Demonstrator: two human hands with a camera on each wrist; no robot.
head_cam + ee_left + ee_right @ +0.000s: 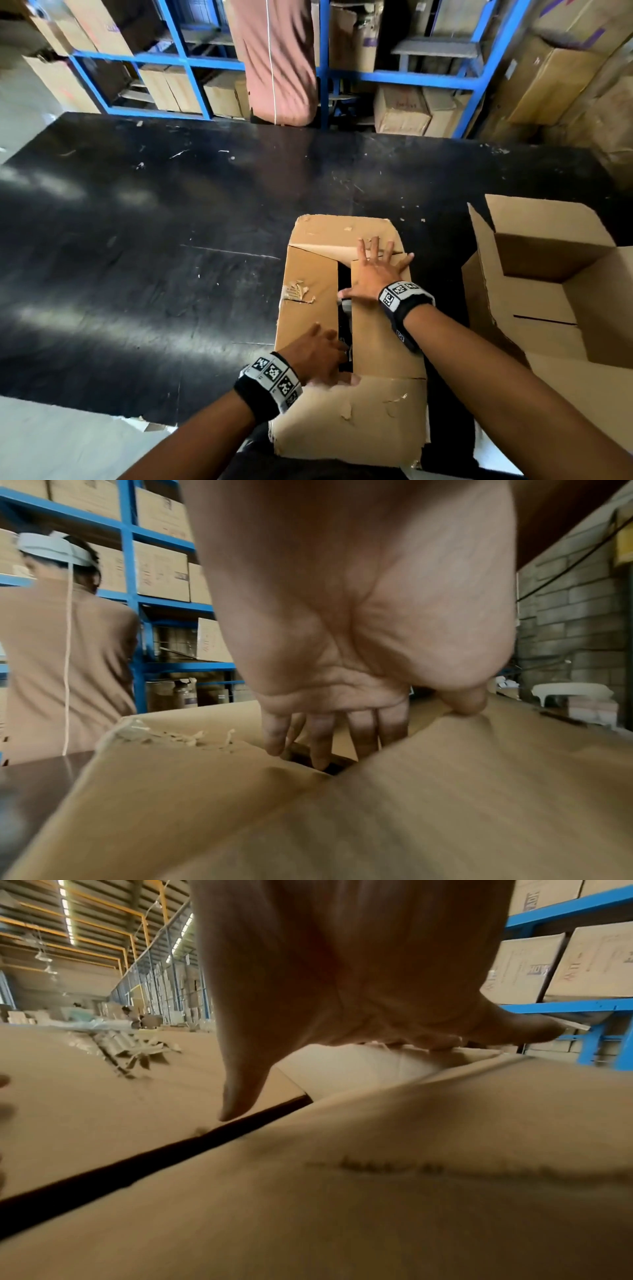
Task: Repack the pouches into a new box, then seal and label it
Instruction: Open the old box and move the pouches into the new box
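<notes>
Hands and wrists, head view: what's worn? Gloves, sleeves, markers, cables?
No gloves on the left hand or the right hand, and no sleeves on the forearms. The left wristband and right wristband are black, each wrapped by a white strip of black-and-white square tag markers. No cables visible.
</notes>
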